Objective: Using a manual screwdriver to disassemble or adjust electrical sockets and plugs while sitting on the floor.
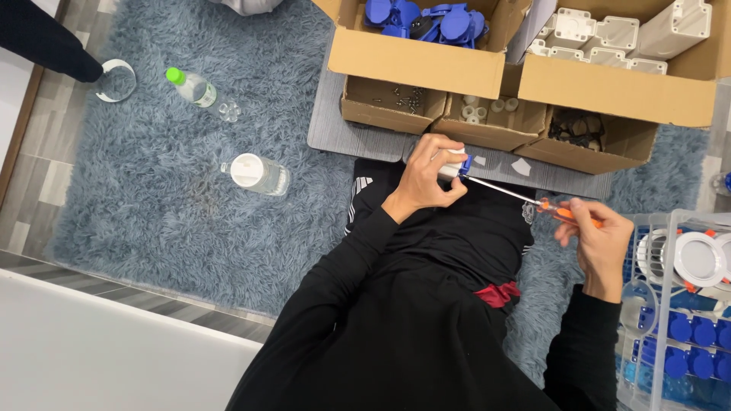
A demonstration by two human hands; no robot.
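While left hand (423, 176) clasps part (455, 164), screwdriver (533, 202) (right hand (601, 243))

The rug (190, 205) is shaggy grey-blue. The boxes (419, 61) are plain brown cardboard, one holding bright blue caps (426, 19), another white housings (601, 34). The screwdriver (567, 215) has an orange handle. One bottle (194, 87) has a green cap. The sleeves (335, 281) are black.

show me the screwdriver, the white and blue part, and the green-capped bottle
screwdriver (567, 215), head view, on its orange handle
white and blue part (457, 163), head view, on its white body
green-capped bottle (195, 88), head view, on its clear body
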